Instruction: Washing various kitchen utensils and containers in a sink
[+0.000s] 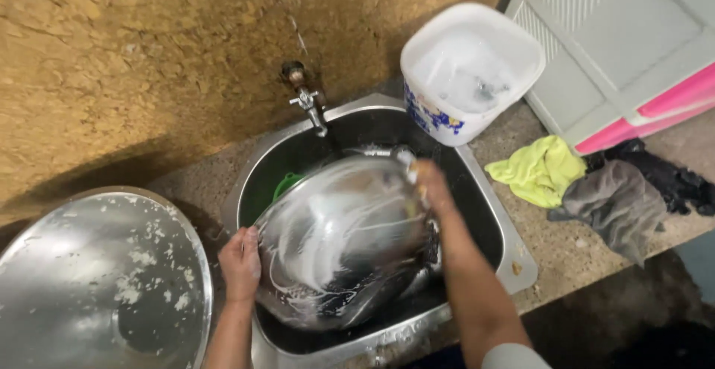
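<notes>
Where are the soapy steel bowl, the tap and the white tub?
soapy steel bowl [339,239]: head view, middle of its lathered outer side.
tap [309,102]: head view, on the valve handle.
white tub [430,116]: head view, on its patterned front wall.

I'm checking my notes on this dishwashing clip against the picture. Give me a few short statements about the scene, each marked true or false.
1. The left hand grips the rim of a soapy steel bowl. True.
2. The bowl rests flat on the counter. False: it is held tilted over the steel sink.
3. The right hand is on the bowl's upper right edge. True.
4. A white bucket stands behind the sink to the right. True.
5. The yellow cloth lies inside the sink. False: it lies on the counter to the right, beside a grey cloth.
6. Water streams from the tap. False: no stream shows.
</notes>
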